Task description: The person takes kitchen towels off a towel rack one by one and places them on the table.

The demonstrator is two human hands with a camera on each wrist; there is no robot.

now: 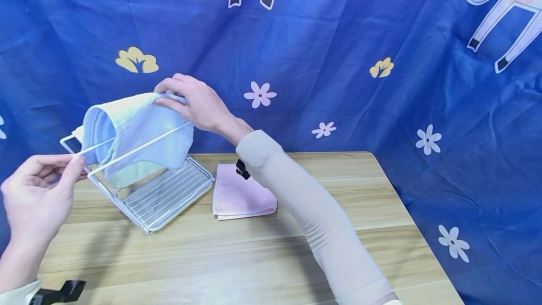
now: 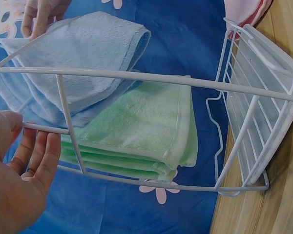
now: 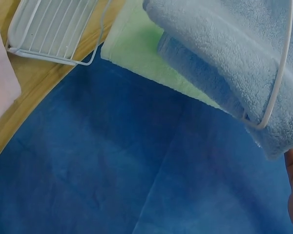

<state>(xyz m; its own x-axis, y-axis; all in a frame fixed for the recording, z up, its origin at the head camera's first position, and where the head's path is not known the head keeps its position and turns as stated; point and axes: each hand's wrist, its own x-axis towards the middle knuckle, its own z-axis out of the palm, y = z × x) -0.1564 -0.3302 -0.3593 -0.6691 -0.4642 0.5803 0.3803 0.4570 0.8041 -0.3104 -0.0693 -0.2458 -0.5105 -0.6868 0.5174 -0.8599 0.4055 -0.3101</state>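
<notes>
My left hand (image 1: pixel 42 194) pinches a rod at the upper left of a white wire rack (image 2: pixel 161 78), thumb on one side and fingers on the other. A light blue towel (image 1: pixel 148 133) is draped over the rack's upper rods, its left end curving in a loop. At the towel's upper right edge, my right hand (image 1: pixel 201 102) grips it between thumb and fingers. Below and partly behind the blue towel hangs a light green towel (image 2: pixel 132 122), its layers stacked in the left wrist view. The rack's slatted bottom tray (image 1: pixel 169 194) is bare.
A folded pink towel (image 1: pixel 241 194) lies on the wooden table (image 1: pixel 169 262) just right of the rack. Behind the table hangs a blue curtain (image 1: pixel 313 51) with flowers and animal legs on it, and it continues along the right side.
</notes>
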